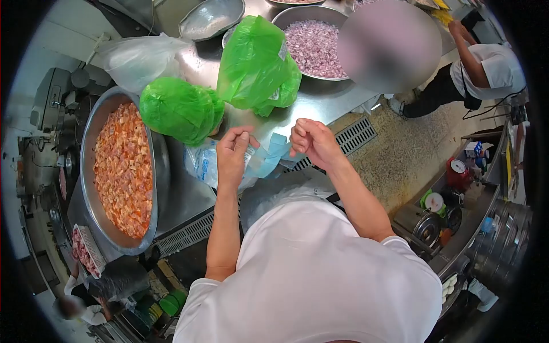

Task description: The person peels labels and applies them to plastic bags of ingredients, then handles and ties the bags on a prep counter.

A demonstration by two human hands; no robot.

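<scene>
Nearest the camera, the bottom centre of the frame is filled by a white T-shirt (320, 268), above which both bare hands are held up. Near the centre, the left hand (233, 154) is raised with thumb and forefinger brought close together; just to the right of centre, the right hand (315, 144) is loosely curled, its fingertips turned inward. Whether anything thin is pinched in either cannot be told. Pale blue plastic film (273, 155) is seen between the two hands, very near the right fingertips, though contact cannot be confirmed. Around the left wrist, a blue-printed plastic packet (200, 163) is partly covered. Further up, a large green plastic bag (249, 63) and a smaller green bag (177, 108) are set on a steel table (334, 100). At left, diced orange-red meat (123, 171) is held in a metal basin (87, 171); at upper centre, chopped purple onion (314, 48) is heaped in a metal bowl (297, 14). Judging by the finger poses, thin plastic seems to be being handled; for the next move, a fine fingertip pinch by both hands appears to be called for.
</scene>
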